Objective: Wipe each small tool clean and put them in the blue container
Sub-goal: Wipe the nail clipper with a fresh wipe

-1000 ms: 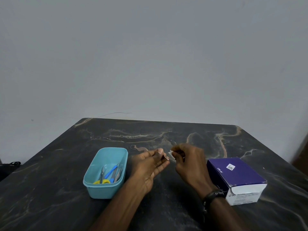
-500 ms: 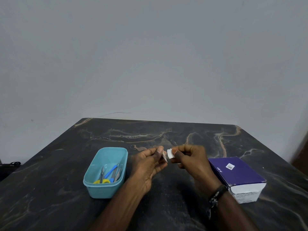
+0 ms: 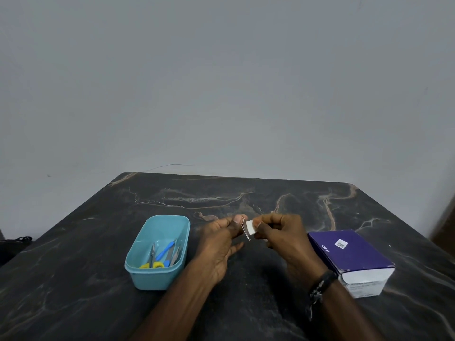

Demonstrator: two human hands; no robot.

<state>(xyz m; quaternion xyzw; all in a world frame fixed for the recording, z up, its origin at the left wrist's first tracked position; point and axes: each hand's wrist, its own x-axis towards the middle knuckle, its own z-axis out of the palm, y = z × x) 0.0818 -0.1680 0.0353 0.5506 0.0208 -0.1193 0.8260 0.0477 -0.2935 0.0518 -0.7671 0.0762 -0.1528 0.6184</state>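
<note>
Since a second ago the right hand (image 3: 283, 238) has drawn its small white wipe (image 3: 250, 228) along the thin metal tool (image 3: 245, 231), and the purple box (image 3: 350, 259) beside it sits a touch further right in the picture — most likely the head turned, since nothing touches the box. Both hands have also risen slightly and come closer together.

Head view, the only one: the left hand (image 3: 221, 238) pinches the upper end of the tool between thumb and forefinger, its other fingers loosely spread below. From that pinch the tool slants down and a little to the right, its lower tip free in the air above the dark marbled tabletop (image 3: 246, 198). With curled fingers the right hand pinches the folded wipe, which is pressed against the tool about halfway along its length. What kind of tool it is I cannot tell; it is too small and thin here.

The blue container (image 3: 157, 252) stands just left of the left hand, apart from it. Inside lie scissors with yellow handles (image 3: 152, 264), a blue-handled tool (image 3: 165, 251) and one or two more slim metal pieces, leaning toward the near end.

My reading: the wiping of this tool is under way, not finished — the wipe has yet to reach the lower tip. No other loose tools show on the tabletop, so this may well be the last one. Once it is clean, a short move left should drop it into the container.
</note>
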